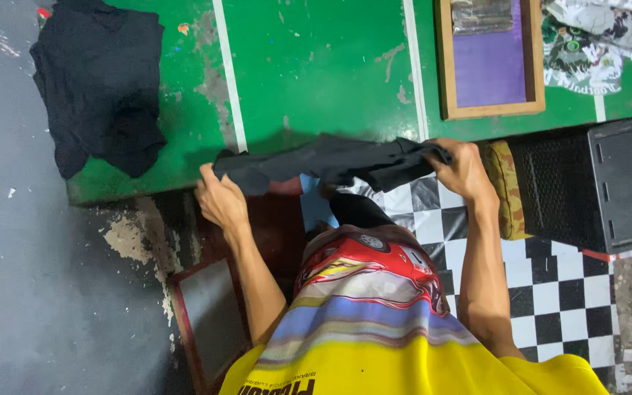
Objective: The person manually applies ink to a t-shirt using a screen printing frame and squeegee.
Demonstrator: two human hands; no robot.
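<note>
A black cloth (334,162), soft and limp, is stretched sideways between both hands just at the near edge of the green table (316,66), bunched into a long wrinkled band with a thicker fold toward its right end. The left hand (221,197) is clamped on the cloth's left end, fingers curled under the fabric; the right hand (464,170) is closed on the right end, knuckles up, with the cloth gathered in its grip. The cloth hangs over the table's edge and partly over the person's lap (the middle sags a little). The tabletop is painted wood, worn in grey patches and crossed by white stripes (229,73). On its far left corner lies a loose heap of black clothes (100,84), crumpled and matte. Farther back on the right sits a wooden frame (488,111) with a purple screen inside, and beside it a printed garment (597,40) in white, grey and green. To the right of the right hand stands a black box (608,186) with a mesh face, and a camouflage cushion (505,190) is wedged against it. Below are a black-and-white checkered floor (550,292), a red-framed panel (210,322) leaning near the left arm, and the person's yellow shirt (404,366).
</note>
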